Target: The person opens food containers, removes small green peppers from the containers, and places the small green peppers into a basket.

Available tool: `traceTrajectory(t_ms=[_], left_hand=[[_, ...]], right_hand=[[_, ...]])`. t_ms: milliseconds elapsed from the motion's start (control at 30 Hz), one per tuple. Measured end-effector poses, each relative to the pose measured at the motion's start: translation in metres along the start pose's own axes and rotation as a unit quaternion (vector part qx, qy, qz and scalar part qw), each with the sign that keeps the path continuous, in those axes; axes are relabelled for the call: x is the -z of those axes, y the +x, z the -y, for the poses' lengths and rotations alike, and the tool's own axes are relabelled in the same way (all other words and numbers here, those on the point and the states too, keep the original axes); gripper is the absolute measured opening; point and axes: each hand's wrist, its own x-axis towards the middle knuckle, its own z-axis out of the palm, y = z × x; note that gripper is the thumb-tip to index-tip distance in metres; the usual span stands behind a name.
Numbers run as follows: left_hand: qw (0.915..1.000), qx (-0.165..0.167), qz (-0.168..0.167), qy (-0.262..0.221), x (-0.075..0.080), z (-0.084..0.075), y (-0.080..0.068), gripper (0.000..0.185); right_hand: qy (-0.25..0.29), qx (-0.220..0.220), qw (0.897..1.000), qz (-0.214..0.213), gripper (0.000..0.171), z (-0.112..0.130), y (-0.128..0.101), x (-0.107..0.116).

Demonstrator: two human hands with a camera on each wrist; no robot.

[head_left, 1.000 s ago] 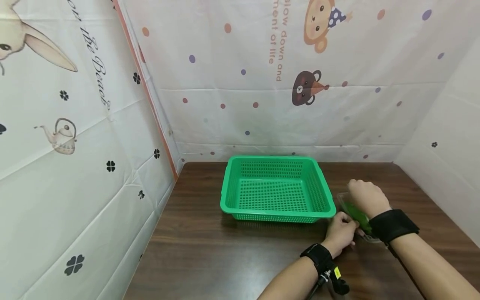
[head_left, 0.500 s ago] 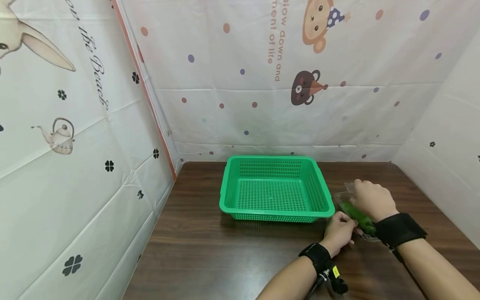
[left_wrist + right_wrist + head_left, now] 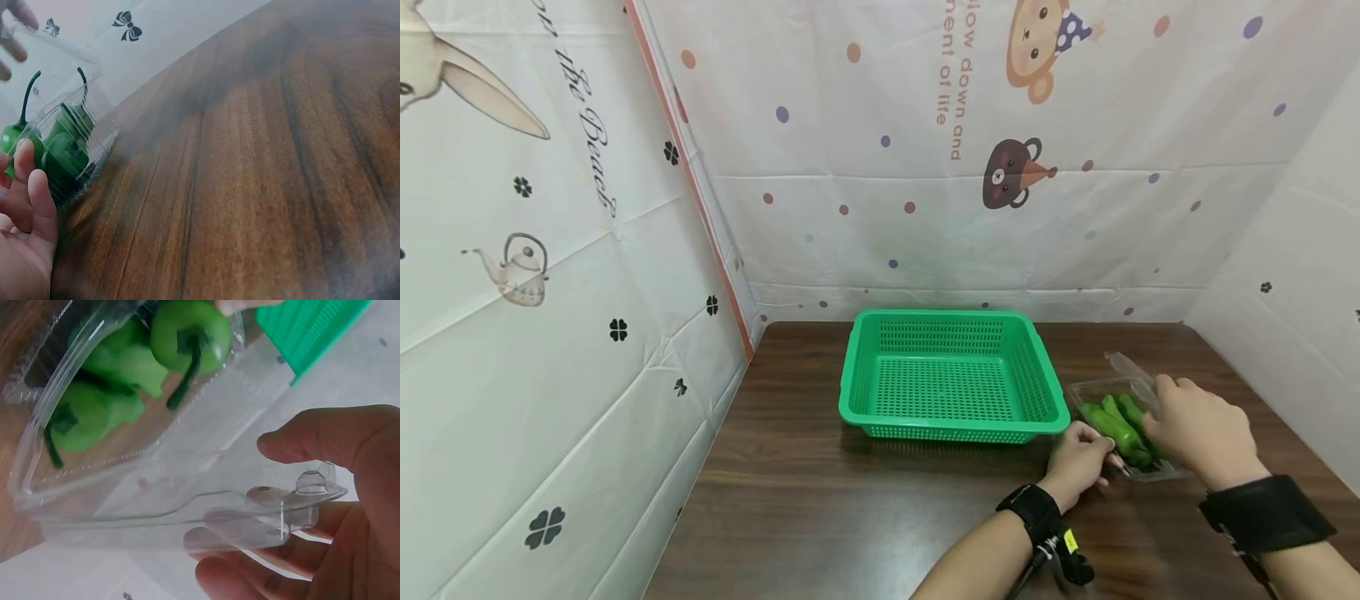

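Note:
A clear plastic clamshell box (image 3: 1152,476) lies on the table with several green peppers (image 3: 1117,432) inside, their stems showing in both wrist views. My left hand (image 3: 1078,461) pinches the near-left rim of the box between thumb and fingers. The hinged lid (image 3: 169,532) is swung up and away from the peppers. My right hand (image 3: 1206,429) is at the lid; in the right wrist view its fingers lie behind the clear plastic, while the thumb stands apart from it. The right hand partly covers the box's right side in the head view.
A green perforated basket (image 3: 955,430) stands left of the box, close to it, with nothing inside. Brown wooden table (image 3: 820,517) extends in front. Printed white sheets (image 3: 820,242) wall off the back and both sides.
My right hand has moved right and toward me, swinging the lid up off the box and uncovering the peppers. The left hand has stayed at the rim.

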Motion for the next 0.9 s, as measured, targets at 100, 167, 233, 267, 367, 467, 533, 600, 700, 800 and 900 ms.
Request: traceTrajectory(t_ms=[100, 167, 233, 267, 367, 467, 533, 600, 700, 800, 900], left_hand=[[1.0000, 0.001, -0.003, 0.000, 0.000, -0.001, 0.001, 0.019], [1.0000, -0.001, -0.006, -0.002, 0.000, -0.001, 0.001, 0.018], [1.0000, -0.002, -0.009, -0.003, 0.001, -0.003, 0.000, 0.018], [0.9999, -0.003, -0.010, -0.004, 0.001, -0.003, 0.000, 0.018], [0.9999, -0.003, -0.012, -0.003, 0.002, -0.006, -0.002, 0.018], [0.9999, -0.001, -0.014, -0.001, 0.001, -0.006, -0.002, 0.018], [0.9999, 0.000, -0.014, -0.001, 0.001, -0.006, -0.002, 0.017], [0.9999, 0.001, -0.012, -0.004, 0.001, -0.006, -0.002, 0.017], [0.9999, 0.001, -0.011, -0.007, 0.001, -0.004, -0.002, 0.017], [0.9999, 0.001, -0.011, -0.008, 0.000, -0.002, -0.001, 0.017], [0.9999, 0.000, -0.011, -0.007, 0.000, 0.001, 0.000, 0.017]], right_hand=[[0.009, -0.010, 1.000, -0.009, 0.053, -0.006, -0.002, 0.006], [0.020, -0.012, 1.000, -0.020, 0.050, -0.011, -0.003, 0.009], [0.030, -0.013, 0.999, -0.027, 0.047, -0.015, -0.004, 0.011], [0.034, -0.016, 0.999, -0.030, 0.046, -0.017, -0.005, 0.012], [0.039, -0.027, 0.998, -0.039, 0.043, -0.022, -0.005, 0.014], [0.032, -0.037, 0.997, -0.053, 0.042, -0.027, -0.006, 0.014], [0.028, -0.046, 0.997, -0.058, 0.039, -0.032, -0.005, 0.014], [0.027, -0.050, 0.996, -0.065, 0.037, -0.039, -0.006, 0.013], [0.028, -0.067, 0.995, -0.066, 0.026, -0.050, -0.006, 0.012], [0.028, -0.079, 0.994, -0.072, 0.020, -0.057, -0.009, 0.011], [0.029, -0.088, 0.993, -0.075, 0.023, -0.060, -0.011, 0.011]])
